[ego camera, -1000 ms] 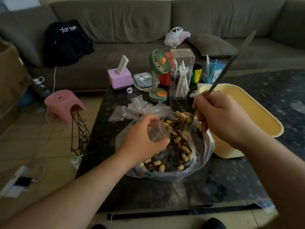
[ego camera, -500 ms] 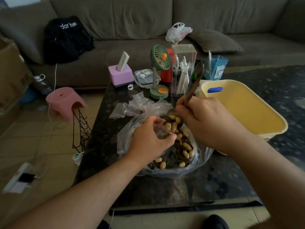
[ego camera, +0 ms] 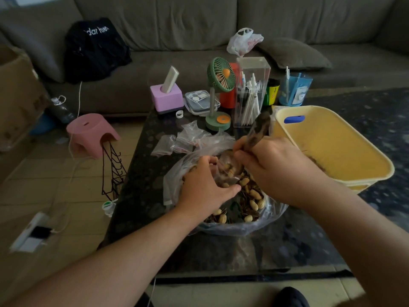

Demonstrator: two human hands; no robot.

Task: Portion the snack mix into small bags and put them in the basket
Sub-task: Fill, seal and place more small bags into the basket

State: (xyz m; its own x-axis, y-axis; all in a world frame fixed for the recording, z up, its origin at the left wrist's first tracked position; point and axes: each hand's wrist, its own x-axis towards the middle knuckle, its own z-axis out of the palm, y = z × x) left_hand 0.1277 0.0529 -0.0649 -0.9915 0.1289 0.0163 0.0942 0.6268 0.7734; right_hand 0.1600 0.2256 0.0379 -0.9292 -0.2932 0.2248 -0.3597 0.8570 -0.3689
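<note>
Head view: black garment (ego camera: 95,48) on sofa (ego camera: 177,21) reads "dar h".

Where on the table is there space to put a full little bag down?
Bare tabletop lies nearer than the big bag, and also left of it. The far end, around the fan and pens, is crowded.

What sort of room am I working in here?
Most likely a home living room: a grey sofa behind a dark low table cluttered with a desk fan and pen holder.
</note>
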